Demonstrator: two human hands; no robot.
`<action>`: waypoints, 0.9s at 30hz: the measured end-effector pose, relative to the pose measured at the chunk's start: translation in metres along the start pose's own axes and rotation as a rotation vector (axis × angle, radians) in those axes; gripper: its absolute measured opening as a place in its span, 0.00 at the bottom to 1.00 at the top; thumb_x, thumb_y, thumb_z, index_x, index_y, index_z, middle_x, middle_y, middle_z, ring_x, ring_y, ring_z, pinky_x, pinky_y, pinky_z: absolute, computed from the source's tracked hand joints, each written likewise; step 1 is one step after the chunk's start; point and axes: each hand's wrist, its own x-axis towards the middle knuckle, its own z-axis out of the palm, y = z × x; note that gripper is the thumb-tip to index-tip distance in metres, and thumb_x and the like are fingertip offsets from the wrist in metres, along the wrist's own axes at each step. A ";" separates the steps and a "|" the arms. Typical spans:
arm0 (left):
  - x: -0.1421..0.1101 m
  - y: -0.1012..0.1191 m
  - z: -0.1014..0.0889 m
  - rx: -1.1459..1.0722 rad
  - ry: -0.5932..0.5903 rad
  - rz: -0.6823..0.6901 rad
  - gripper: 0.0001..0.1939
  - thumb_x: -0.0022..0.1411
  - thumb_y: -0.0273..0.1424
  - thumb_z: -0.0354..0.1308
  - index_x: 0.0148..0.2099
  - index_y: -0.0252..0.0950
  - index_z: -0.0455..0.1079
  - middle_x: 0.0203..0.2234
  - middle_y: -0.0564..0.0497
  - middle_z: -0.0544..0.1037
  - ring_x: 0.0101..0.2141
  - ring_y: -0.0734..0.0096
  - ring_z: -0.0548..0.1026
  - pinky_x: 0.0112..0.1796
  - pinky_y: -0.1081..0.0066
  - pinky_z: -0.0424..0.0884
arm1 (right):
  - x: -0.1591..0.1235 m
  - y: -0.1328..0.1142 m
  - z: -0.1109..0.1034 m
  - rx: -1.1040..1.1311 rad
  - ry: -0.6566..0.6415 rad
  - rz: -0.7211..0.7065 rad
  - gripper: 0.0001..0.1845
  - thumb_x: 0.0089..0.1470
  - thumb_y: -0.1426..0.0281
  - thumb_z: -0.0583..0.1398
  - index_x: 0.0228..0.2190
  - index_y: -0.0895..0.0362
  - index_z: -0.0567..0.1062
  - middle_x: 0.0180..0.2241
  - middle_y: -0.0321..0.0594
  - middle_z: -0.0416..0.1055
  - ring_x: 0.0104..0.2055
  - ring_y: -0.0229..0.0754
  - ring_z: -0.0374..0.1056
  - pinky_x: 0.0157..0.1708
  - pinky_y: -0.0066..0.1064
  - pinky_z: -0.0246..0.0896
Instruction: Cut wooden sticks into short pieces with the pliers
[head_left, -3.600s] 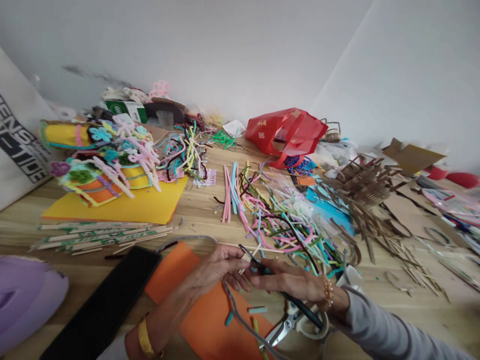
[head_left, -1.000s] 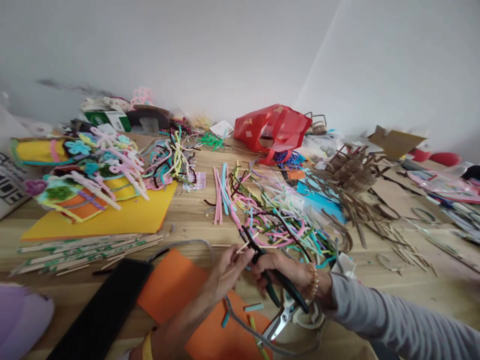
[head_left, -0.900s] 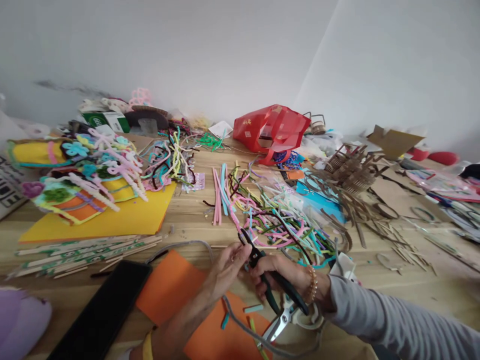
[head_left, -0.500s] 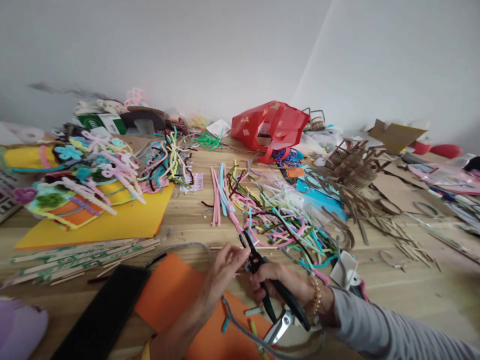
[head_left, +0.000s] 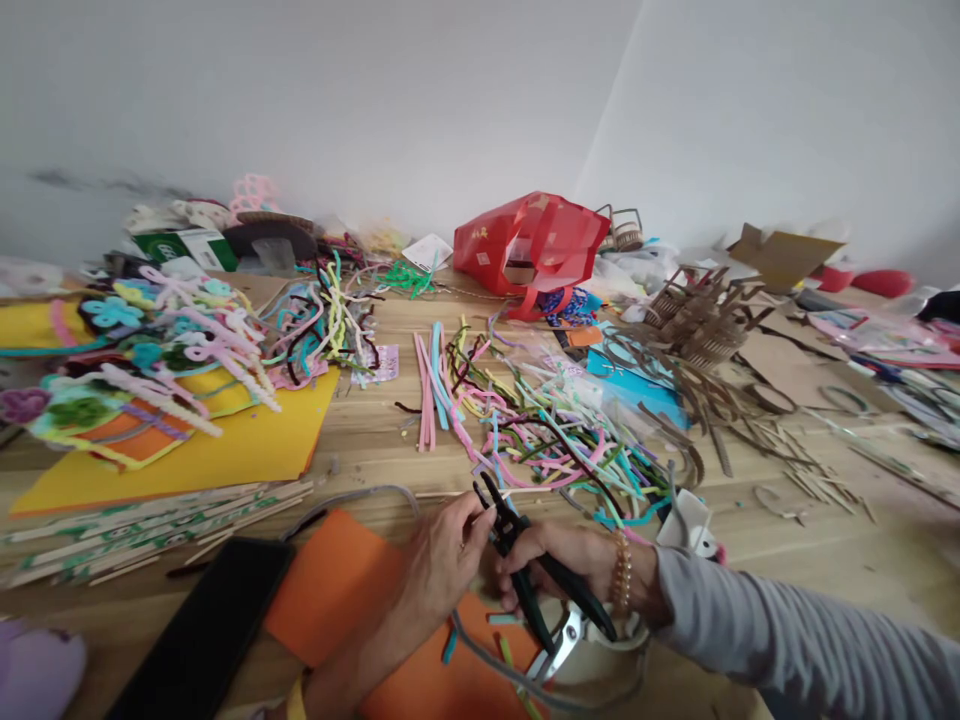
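My right hand [head_left: 577, 560] is wrapped round the black handles of a pair of pliers [head_left: 507, 528], whose dark jaws point up and away, slightly apart. Beside the jaws, my left hand [head_left: 446, 550] has its thumb and fingers pinched together; anything between them is too small to make out. Under my hands lie sheets of orange paper [head_left: 341, 570] with short cut bits on them. A grey fuzzy stem [head_left: 491, 660] curves across the paper. Silver scissors [head_left: 564, 640] lie just below the pliers.
Beyond my hands spreads a heap of coloured pipe cleaners [head_left: 555, 430]. A black phone [head_left: 202, 630] and wooden sticks [head_left: 142, 525] lie left, near yellow paper [head_left: 262, 450] with fuzzy crafts. A red bag [head_left: 517, 245] and brown woven baskets [head_left: 705, 330] stand farther back.
My left fingers have closed from a looser spread into a pinch beside the pliers' jaws. The camera view has shifted slightly right. My right hand keeps its hold on the pliers.
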 end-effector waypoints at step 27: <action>0.024 -0.003 0.004 0.671 -0.213 0.201 0.14 0.64 0.22 0.43 0.49 0.37 0.64 0.30 0.45 0.77 0.36 0.59 0.76 0.36 0.66 0.67 | 0.000 -0.003 -0.005 0.086 0.053 0.024 0.05 0.39 0.69 0.56 0.19 0.59 0.65 0.19 0.33 0.59 0.21 0.34 0.58 0.26 0.29 0.58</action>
